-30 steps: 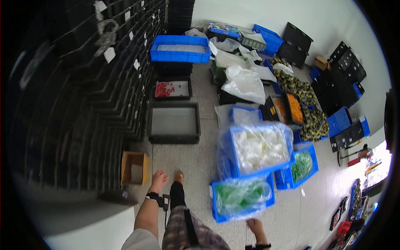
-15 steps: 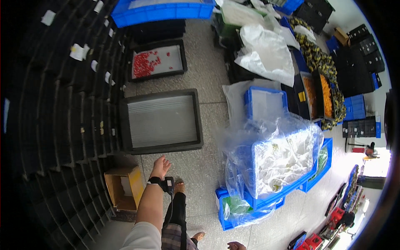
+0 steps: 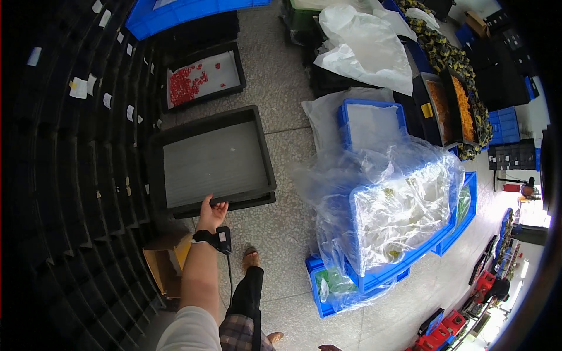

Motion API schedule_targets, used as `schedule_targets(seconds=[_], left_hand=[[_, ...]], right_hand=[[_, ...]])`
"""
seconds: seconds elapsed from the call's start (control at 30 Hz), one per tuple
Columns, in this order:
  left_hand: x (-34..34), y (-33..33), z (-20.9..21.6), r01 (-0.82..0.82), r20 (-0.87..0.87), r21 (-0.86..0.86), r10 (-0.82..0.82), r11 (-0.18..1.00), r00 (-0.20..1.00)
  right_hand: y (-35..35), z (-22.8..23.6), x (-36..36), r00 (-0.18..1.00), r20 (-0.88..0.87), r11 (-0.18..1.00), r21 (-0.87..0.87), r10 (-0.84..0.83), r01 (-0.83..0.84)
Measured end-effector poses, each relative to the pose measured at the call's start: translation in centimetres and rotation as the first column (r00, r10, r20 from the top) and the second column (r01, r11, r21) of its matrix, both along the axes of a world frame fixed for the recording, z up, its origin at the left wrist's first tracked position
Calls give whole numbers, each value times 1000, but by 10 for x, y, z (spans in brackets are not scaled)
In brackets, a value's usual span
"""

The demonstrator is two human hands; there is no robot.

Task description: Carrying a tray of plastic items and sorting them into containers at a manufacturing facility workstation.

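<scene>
My left hand [image 3: 212,215] is at the near edge of a large black tray [image 3: 264,146] with a bare grey bottom. Its fingers are curled against the rim, the thumb reaching up over the inner side. A second black rim [image 3: 252,203] shows just beneath this tray, which sits slightly offset from it. A dark device with a cable is strapped to my left wrist. At the lower edge of the picture, only a dark sliver of my right hand [image 3: 329,348] shows, well apart from the tray; its fingers are mostly cut off.
Beyond lies a black tray with red pieces [image 3: 186,85]. Stacked black trays [image 3: 76,175] line the left side. An open cardboard box [image 3: 161,266] stands near my left arm. Across the aisle are blue crates [image 3: 351,275] under clear plastic and a white sheet [image 3: 369,52].
My left hand has moved forward and left onto the tray's near rim and curled around it. The upper tray now sits offset, exposing the rim below. The view has shifted slightly.
</scene>
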State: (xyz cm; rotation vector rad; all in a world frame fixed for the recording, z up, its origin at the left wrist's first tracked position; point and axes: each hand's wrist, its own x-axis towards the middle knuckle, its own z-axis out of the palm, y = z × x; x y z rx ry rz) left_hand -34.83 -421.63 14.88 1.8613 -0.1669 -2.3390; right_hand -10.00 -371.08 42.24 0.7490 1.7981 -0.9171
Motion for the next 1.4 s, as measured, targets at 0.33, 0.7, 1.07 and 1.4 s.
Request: schedule_targets(seconds=[0.33,0.7,1.07,1.4], left_hand=[[113,99,167,185,-76,-30,-187,982,979],[287,458,369,717,-357,-168,-720,676,595],[424,827,474,917,-303,-355,-905,-183,-298],[488,1165,454,633,-233,-530,-620,-564,-749]], right_hand=[[94,48,95,943,-225,969,-38,-246,244],[324,105,313,771,-573,937,13,-278,348],[480,269,418,-114,-578,275,-541,-808,795],[704,208,525,-290,-516,46,-543,-806,838]])
